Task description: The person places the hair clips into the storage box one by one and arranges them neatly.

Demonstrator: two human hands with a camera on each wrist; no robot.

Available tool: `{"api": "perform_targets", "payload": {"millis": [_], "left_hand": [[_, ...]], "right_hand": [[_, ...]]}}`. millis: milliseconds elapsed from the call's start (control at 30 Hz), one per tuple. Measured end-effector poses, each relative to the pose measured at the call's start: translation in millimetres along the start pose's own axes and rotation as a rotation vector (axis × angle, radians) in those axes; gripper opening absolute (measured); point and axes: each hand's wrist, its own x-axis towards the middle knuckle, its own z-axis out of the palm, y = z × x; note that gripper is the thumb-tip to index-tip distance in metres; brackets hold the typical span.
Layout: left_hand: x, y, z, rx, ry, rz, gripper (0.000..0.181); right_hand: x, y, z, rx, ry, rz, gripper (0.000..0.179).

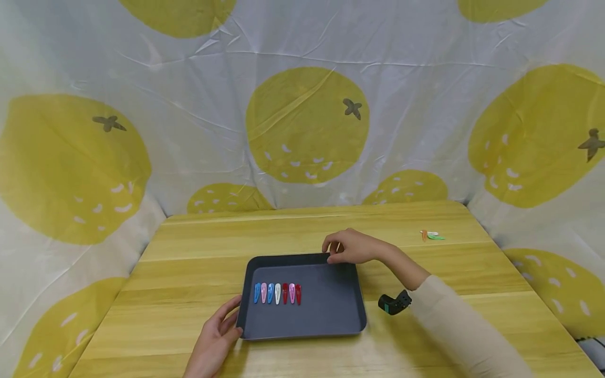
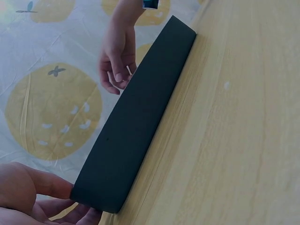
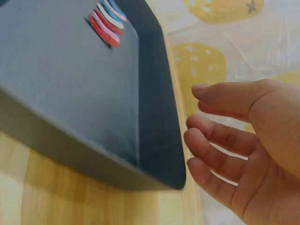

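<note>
Left hand point(image 1: 216, 336) grips dark-grey rectangular tray point(image 1: 326, 307) at near-left corner; right hand point(image 1: 355, 248) empty, relaxed, by far-right corner. Steady tray: glossy multicoloured teardrop clips point(image 1: 277, 296) may slide.

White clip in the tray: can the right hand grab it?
Probably yes: the right hand looks empty by the far rim of the tray, and nothing covers the white clip.

A pale yellow worktop point(image 1: 420, 278) with long wood-grain streaks and rounded far corners stretched out before a creased white cloth backdrop point(image 1: 406, 115), which hung behind it and along both sides. Large round yellow fruit prints point(image 1: 302, 131) covered the cloth, several with white curved flecks point(image 1: 124, 208) and dark star-shaped stem marks point(image 1: 352, 108).
</note>
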Motion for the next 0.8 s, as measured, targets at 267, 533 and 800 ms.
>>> {"api": "perform_targets", "payload": {"millis": [267,533,800], "left_hand": [[-1.1,-0.2,0.1,0.007,-0.005,0.000,0.068],[-1.3,1.4,0.7,0.018,0.000,0.002,0.067],[-1.5,-0.7,0.3,0.005,-0.007,0.015,0.066]], "right_hand": [[-23.2,20.5,-18.6,0.065,0.051,0.029,0.022],[-49.1,44.1,-39.5,0.127,0.138,0.144,0.030],[-76.9,69.2,-58.9,0.157,0.241,0.270,0.026]]}}
